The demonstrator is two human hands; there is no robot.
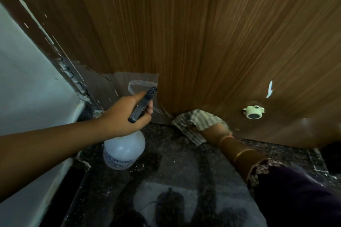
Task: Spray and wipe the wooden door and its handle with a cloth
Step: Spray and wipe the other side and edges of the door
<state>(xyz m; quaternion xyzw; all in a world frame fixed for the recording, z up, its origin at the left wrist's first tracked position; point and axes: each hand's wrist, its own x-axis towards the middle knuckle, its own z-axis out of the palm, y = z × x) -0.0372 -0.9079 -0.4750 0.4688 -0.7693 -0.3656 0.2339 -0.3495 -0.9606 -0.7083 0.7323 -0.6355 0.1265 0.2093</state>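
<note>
While gripping the spray bottle (124,149) with the left hand (127,116), pressing the cloth (195,121) against the foot of the wooden door (184,33) with the right hand (215,131).

Left grip: curling the fingers tightly round the black trigger head (143,105), thumb lying along its near side, fingertips showing on the far side just below the nozzle. Letting the translucent white body hang beneath the fist, printed label facing the camera.

Right grip: lying under the striped cloth, fingers hidden and blurred; whether spread or curled cannot be told. Holding the cloth bunched where the door is meeting the dark speckled floor (184,162), one loose end trailing down towards the camera.

Orientation: running the trigger head's long axis from lower left to upper right, nozzle pointing up and away at a grey patch (114,86) low on the door, just beside a pale foamy ring (140,84). Keeping the bottle body roughly upright, base tipping slightly towards the camera.

Pose: reaching in bare from the left edge, forearm extended, wrist nearly straight, back of the hand facing up. Coming in from the lower right in a dark sleeve (295,199) with an embroidered cuff, wearing bangles (239,151) at the wrist, forearm angling up and left to the door's foot.

Surroundings: showing a round white fitting (253,112) with a dark centre on the door, right of the cloth and apart from it, and a white mark (269,89) above that. Bordering the door on the left, a pale wall (27,88).
</note>
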